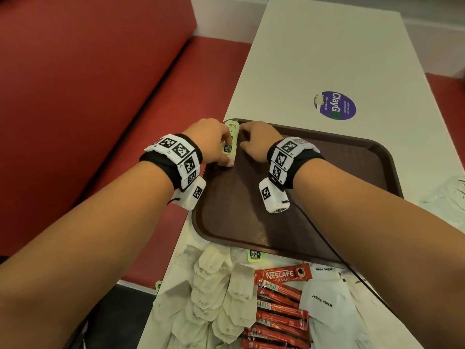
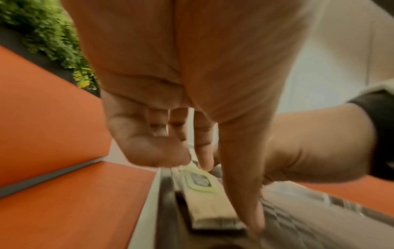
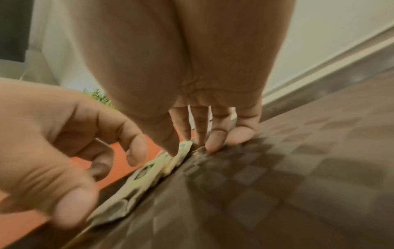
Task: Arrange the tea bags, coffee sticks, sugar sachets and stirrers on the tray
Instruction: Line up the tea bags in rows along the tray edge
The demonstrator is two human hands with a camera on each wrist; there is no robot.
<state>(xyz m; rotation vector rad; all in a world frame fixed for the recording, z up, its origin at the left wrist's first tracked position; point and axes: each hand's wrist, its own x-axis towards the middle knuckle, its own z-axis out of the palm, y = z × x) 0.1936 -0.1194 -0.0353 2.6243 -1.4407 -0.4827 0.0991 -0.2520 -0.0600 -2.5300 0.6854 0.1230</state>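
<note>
A short row of pale paper tea bags with green tags (image 1: 230,144) lies along the far left edge of the dark brown plastic tray (image 1: 352,157), which has a checkered texture. The left hand (image 1: 211,142) has its fingers curled down over the row, thumb and fingertips touching it; the right hand (image 1: 256,142) presses its straight fingertips (image 3: 215,143) on the tray beside the row's inner side, the thumb touching the bags. The tag print is too small to read.

Nearer the person, off the tray, lie a heap of more pale tea bags (image 1: 208,298), red coffee sticks (image 1: 279,306) printed "NESCAFE CLASSIC", and white paper sachets (image 1: 324,298) marked "White Sugar"; all three run out of the bottom of the head view.

Everything rests on a long white table (image 1: 327,59) bearing a purple round sticker (image 1: 336,105) reading "ClayGO". A red padded bench (image 1: 88,96) runs along its left. Green foliage (image 2: 49,33) shows behind the bench in the left wrist view. Both wrist views are blurred.
</note>
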